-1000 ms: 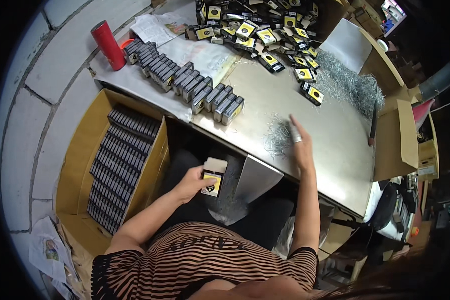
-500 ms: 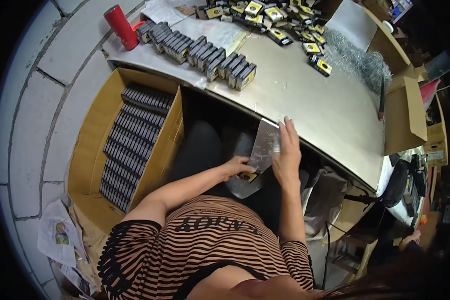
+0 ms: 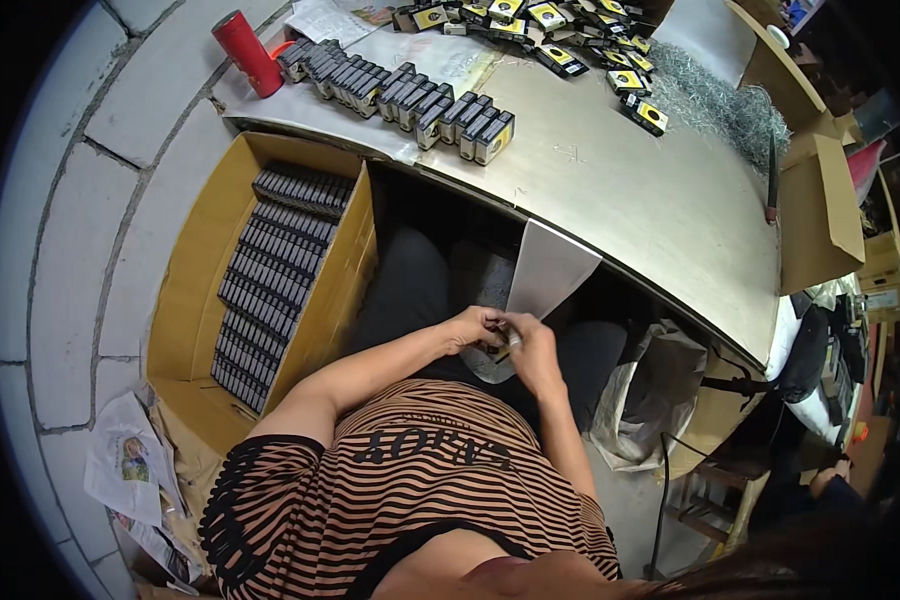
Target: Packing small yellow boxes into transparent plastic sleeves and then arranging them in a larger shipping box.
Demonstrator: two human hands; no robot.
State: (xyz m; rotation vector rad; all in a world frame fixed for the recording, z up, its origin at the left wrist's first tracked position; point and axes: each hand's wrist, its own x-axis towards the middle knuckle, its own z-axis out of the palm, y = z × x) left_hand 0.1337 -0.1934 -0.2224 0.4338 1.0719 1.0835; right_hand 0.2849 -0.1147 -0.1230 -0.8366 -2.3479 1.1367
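Carton [image 3: 501, 353], mostly hidden, is gripped in my left hand [image 3: 473, 330]; against it my right hand [image 3: 532, 352] curls, hold unclear.

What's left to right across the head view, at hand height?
Pale grey block wall → open brown cardboard carton holding rows of small dark boxes → bare left hand → bare right hand → crumpled grey bag.
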